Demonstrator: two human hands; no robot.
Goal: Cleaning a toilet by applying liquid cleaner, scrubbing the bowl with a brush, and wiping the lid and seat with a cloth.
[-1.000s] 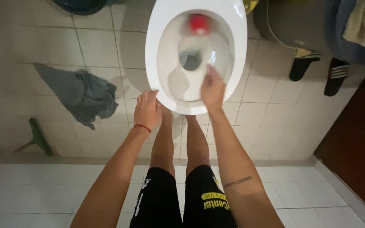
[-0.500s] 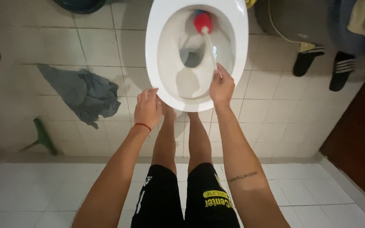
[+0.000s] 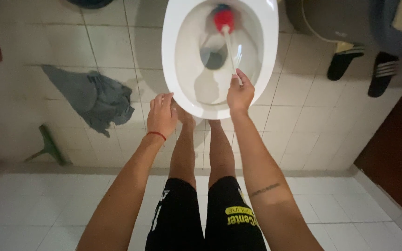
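The right hand [image 3: 239, 96] has its fingers clamped on the white handle of a toilet brush [image 3: 229, 44], whose red head rests at 12 o'clock inside the white toilet bowl [image 3: 170, 69]. The left hand [image 3: 161, 116] hovers at the bowl's 7 o'clock, fingers loosely apart, empty. A grey cloth [image 3: 96, 97] lies at 9 o'clock on the tiled floor [image 3: 289, 125].

A single head-worn camera looks almost straight down from standing height, facing forward over the person's own legs. Just beyond the right hand [image 3: 239, 95] sits the white ceramic toilet bowl [image 3: 173, 69], cropped by the top edge.
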